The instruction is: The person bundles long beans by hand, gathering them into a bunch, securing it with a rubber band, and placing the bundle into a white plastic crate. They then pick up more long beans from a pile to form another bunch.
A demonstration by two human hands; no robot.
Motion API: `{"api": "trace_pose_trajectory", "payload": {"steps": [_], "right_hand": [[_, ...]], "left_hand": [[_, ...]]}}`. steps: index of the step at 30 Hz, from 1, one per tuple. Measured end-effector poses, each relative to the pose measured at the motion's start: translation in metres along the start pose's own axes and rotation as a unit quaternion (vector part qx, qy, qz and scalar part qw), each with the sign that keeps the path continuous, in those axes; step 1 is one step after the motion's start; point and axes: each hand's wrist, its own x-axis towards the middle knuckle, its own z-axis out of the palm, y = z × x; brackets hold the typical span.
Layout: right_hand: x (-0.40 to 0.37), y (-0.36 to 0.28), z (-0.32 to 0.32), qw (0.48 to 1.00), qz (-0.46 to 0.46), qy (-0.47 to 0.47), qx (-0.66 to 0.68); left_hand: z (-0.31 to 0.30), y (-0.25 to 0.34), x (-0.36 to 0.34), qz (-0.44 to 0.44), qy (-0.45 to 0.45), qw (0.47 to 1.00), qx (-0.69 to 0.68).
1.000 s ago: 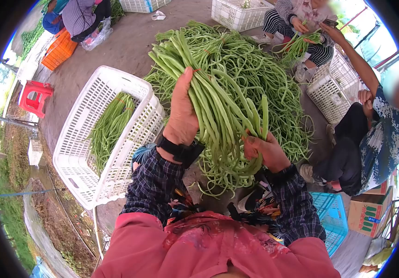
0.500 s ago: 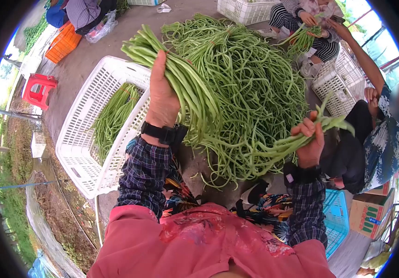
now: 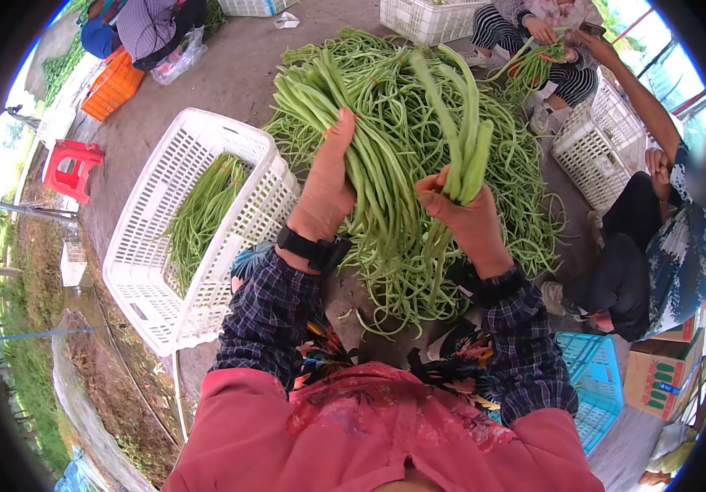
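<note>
My left hand (image 3: 330, 184) is closed around a thick bundle of long green beans (image 3: 381, 168), its thumb across the top. In my right hand (image 3: 472, 221) a smaller bunch of long beans (image 3: 459, 131) is gripped, with the thick ends pointing up. The two hands are close together, and the bunches nearly meet at their lower parts. Beneath and beyond them lies a large heap of long beans (image 3: 517, 189) on the ground. To the left of my left hand stands a white plastic crate (image 3: 152, 176), with beans (image 3: 205, 201) lying inside.
A red stool (image 3: 72, 168) and an orange crate (image 3: 112, 86) are at the left. Other people sit at the far side and right, one holding beans (image 3: 533, 70). A white crate (image 3: 591, 160), blue crate (image 3: 595, 377) and cardboard box (image 3: 656, 377) stand on the right.
My right hand has swung inward from the right with its bunch, which now points up. My left hand has moved right and slightly down with the bundle.
</note>
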Motion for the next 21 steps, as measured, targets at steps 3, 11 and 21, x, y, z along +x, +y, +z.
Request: {"api": "trace_pose_trajectory", "payload": {"steps": [3,11,21], "right_hand": [[0.005,0.006,0.009,0.999,0.006,0.009,-0.052],[0.022,0.0,-0.002,0.999,0.04,-0.016,0.028],[0.011,0.001,-0.001,0.992,0.11,-0.059,0.022]], "left_hand": [[0.005,-0.01,0.002,-0.028,-0.055,0.998,0.002],[-0.008,-0.016,0.005,-0.046,-0.07,0.996,0.024],[-0.003,0.003,0.002,0.001,0.016,1.0,-0.003]]}}
